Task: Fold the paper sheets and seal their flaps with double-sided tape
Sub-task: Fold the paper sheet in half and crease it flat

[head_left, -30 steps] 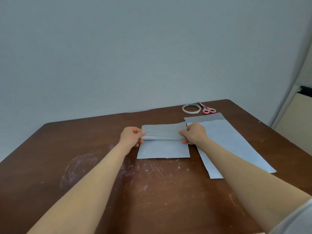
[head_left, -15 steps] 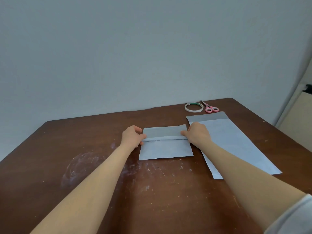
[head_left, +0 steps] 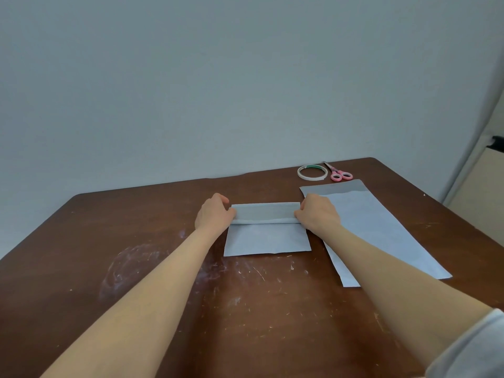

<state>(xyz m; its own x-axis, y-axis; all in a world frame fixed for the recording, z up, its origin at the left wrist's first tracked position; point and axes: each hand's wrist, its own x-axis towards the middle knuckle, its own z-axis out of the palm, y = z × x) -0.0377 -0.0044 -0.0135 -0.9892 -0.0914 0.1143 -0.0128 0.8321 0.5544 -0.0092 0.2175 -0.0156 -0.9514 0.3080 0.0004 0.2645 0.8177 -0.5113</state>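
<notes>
Here we are pinching both ends of the flap (head_left: 266, 211) of the folded sheet (head_left: 267, 238) on the table (head_left: 136, 282), left hand (head_left: 215, 215) and right hand (head_left: 319, 214) curling their fingers onto the crease so that it is setting straight; the tape roll (head_left: 312, 172) is lying beyond, untouched.

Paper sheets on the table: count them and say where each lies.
2. A folded sheet lies centrally, the left hand and right hand holding the ends of its flap. A long sheet lies to its right, partly behind the right forearm. Others stacked beneath would be hidden.
</notes>
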